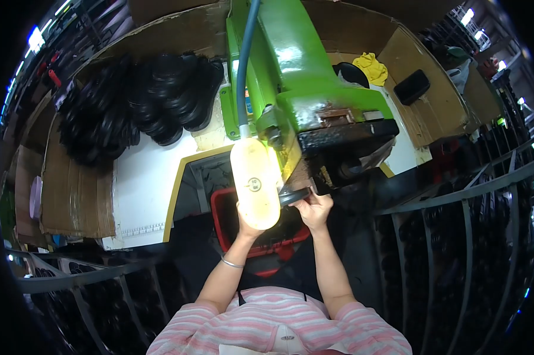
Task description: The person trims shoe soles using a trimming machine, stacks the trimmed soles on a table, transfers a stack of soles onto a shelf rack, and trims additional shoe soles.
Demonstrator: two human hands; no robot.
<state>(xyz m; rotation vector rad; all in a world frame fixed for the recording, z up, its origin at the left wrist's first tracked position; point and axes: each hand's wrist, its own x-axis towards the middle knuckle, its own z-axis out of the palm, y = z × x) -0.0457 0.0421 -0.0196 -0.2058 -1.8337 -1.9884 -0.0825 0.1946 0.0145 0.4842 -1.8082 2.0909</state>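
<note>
My right hand is closed, thumb and fingers pinching the edge of a black shoe sole under the head of a green machine. Only the near end of the sole shows; the machine head and the lamp hide the remainder. A lit, cream-coloured work lamp on a blue-grey hose hangs in front of my left hand. Just the wrist and a sliver of that hand come out beside the lamp, and its fingers are hidden. A bracelet circles my left wrist.
Black soles lie heaped at the left on a white worktop with cardboard walls. Below my hands is a red crate. On the right are a yellow cloth and a black block. Metal-railed racks flank me.
</note>
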